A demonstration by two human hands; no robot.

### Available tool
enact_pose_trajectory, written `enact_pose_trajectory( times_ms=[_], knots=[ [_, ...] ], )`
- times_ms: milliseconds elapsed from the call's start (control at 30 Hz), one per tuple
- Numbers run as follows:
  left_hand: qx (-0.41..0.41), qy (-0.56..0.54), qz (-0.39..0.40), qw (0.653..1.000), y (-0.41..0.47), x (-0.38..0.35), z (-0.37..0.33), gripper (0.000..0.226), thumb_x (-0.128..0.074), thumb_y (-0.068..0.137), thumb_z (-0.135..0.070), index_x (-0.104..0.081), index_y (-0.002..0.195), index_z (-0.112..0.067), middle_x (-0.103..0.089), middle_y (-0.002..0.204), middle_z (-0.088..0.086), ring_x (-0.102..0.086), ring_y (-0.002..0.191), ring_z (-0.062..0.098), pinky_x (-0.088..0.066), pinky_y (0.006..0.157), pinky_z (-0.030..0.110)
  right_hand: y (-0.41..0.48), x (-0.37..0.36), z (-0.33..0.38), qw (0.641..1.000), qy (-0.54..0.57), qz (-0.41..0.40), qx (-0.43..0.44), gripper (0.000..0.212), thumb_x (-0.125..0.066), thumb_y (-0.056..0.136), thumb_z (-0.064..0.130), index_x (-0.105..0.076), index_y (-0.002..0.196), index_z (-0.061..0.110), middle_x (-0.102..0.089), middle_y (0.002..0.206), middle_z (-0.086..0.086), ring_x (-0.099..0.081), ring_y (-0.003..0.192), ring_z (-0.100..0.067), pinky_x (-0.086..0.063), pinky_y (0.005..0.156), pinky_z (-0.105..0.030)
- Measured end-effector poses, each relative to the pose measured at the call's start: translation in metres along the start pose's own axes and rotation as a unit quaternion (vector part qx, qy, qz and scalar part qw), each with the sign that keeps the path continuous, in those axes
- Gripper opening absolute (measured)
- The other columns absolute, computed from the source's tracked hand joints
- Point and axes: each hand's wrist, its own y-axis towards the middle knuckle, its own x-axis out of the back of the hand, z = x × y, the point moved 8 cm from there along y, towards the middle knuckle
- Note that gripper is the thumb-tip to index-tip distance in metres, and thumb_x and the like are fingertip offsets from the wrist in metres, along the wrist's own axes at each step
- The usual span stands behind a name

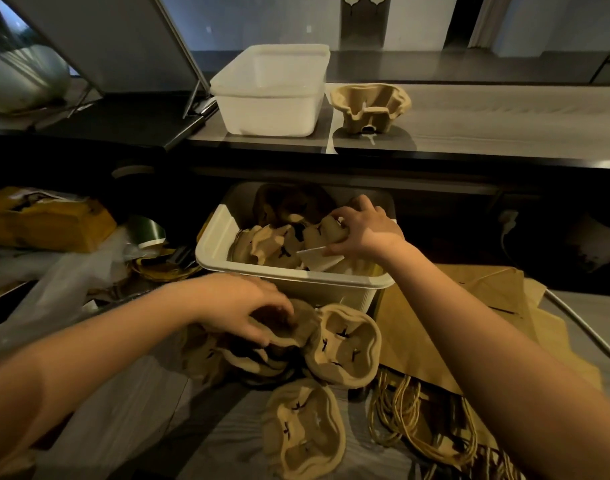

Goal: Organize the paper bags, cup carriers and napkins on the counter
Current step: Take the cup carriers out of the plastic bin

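Nearest, a tan moulded-pulp cup carrier (303, 427) lies on the counter (227, 427) just before the left grip (241, 306), which curls over stacked pulp carriers (296, 323). Flat brown paper bags (469, 306) lie under the right forearm. Beyond, the right grip (365, 226) clasps a crumpled carrier (331, 226) inside the white plastic bin (296, 275).

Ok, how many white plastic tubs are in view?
2. The upper tub stands on the ledge, left of a lone cup carrier; the lower tub sits on the counter, with the right hand inside it. Others may be hidden.
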Motion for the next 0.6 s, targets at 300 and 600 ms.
enact_pose_trajectory(
  times_ms=[300,600],
  knots=[
    [0.096,-0.158,-0.225,0.957,0.003,0.069,0.039,0.028,-0.055,0.091,-0.033,-0.057,0.119,-0.030,-0.056,0.120,-0.010,-0.053,0.089,-0.004,-0.042,0.069,0.009,-0.009,-0.007,-0.005,0.998,0.047,-0.016,0.038,0.043,-0.058,0.090,0.013,-0.050,0.132,0.018,-0.046,0.129,-0.007,-0.051,0.114,-0.025,-0.049,0.091,-0.033],
    [0.243,-0.137,-0.153,0.948,0.053,0.038,0.106,0.052,-0.056,0.090,-0.039,-0.040,0.137,-0.020,-0.045,0.133,0.008,-0.051,0.113,0.021,-0.043,0.092,0.029,-0.037,0.040,-0.005,0.957,0.059,-0.273,0.073,0.024,-0.054,0.093,0.018,-0.063,0.114,0.010,-0.059,0.112,-0.006,-0.055,0.103,-0.020,-0.043,0.073,-0.024]
  ],
)
